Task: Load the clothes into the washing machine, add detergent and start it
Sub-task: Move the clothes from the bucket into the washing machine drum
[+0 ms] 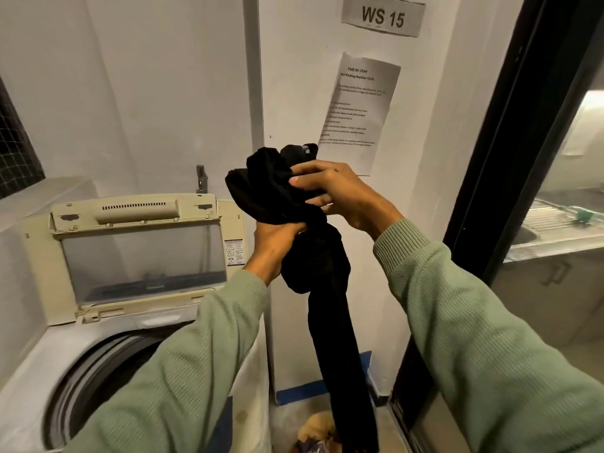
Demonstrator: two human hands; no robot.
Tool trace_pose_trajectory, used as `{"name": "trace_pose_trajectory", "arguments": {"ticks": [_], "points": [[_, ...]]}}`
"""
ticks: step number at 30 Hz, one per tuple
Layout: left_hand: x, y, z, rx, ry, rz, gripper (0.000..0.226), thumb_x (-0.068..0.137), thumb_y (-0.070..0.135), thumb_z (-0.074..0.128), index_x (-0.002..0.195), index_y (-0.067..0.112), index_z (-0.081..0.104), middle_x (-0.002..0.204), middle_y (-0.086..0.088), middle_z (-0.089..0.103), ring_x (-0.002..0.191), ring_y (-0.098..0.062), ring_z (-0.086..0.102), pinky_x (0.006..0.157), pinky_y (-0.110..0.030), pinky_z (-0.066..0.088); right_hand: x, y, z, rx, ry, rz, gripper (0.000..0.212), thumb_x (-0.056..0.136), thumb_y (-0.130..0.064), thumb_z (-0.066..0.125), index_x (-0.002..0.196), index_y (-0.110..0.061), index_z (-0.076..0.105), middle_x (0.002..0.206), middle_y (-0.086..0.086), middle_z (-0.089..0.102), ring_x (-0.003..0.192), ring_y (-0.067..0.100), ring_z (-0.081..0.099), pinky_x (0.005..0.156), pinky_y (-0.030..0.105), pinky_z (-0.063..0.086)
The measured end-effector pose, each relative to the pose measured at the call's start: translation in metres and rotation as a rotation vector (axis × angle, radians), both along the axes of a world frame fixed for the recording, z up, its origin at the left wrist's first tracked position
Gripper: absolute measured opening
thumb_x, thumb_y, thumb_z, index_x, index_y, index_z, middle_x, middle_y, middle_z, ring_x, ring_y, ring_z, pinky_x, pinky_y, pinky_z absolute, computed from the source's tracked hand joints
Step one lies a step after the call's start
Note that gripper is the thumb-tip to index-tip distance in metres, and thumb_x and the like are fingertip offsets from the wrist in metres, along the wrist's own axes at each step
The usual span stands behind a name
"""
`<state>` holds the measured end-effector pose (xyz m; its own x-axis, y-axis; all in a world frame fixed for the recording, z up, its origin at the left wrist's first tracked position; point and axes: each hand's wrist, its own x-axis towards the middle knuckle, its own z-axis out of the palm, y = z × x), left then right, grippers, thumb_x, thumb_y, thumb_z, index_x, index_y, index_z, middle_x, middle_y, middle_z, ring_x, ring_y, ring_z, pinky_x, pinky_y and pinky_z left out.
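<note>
A long black garment [330, 299] hangs in front of me at chest height, bunched at the top and trailing down toward the floor. My left hand [273, 246] grips it from below around the bunch. My right hand [336, 194] holds the upper bunch from the right side. To the left stands the top-loading washing machine [42, 361], its lid [143, 253] raised upright and the round drum opening [98, 364] exposed below my left sleeve. More clothes [318, 429], tan and mixed colours, lie on the floor under the hanging garment.
A white wall pillar with a printed sheet [359, 109] and a "WS 15" sign [382, 16] stands straight ahead. A dark door frame [510, 158] is at right, with a steel sink counter [555, 223] behind glass. A tap [201, 178] sits behind the machine.
</note>
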<state>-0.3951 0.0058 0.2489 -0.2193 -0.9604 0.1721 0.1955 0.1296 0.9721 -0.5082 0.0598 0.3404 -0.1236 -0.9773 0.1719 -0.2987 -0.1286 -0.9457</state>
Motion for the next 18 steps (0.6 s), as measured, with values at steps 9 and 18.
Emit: {"name": "trace_pose_trajectory", "arguments": {"ticks": [9, 18], "points": [[0.012, -0.013, 0.015, 0.262, 0.269, 0.162, 0.032, 0.075, 0.007, 0.076, 0.106, 0.006, 0.068, 0.1, -0.012, 0.072, 0.092, -0.027, 0.071, 0.086, -0.041, 0.058, -0.041, 0.019, -0.06, 0.08, 0.089, -0.098, 0.049, 0.076, -0.039, 0.079, 0.119, -0.024, 0.061, 0.114, 0.001, 0.066, 0.107, 0.022, 0.063, 0.088, 0.044, 0.053], [0.012, 0.001, 0.044, 0.285, 0.367, 0.159, 0.035, 0.074, 0.011, 0.079, 0.107, 0.006, 0.068, 0.1, -0.013, 0.073, 0.088, -0.028, 0.072, 0.082, -0.046, 0.059, -0.014, 0.019, -0.173, 0.458, 0.066, -0.05, 0.12, 0.065, -0.039, 0.087, 0.153, -0.029, 0.006, 0.158, 0.002, 0.024, 0.141, 0.032, 0.03, 0.106, 0.056, 0.036]]}}
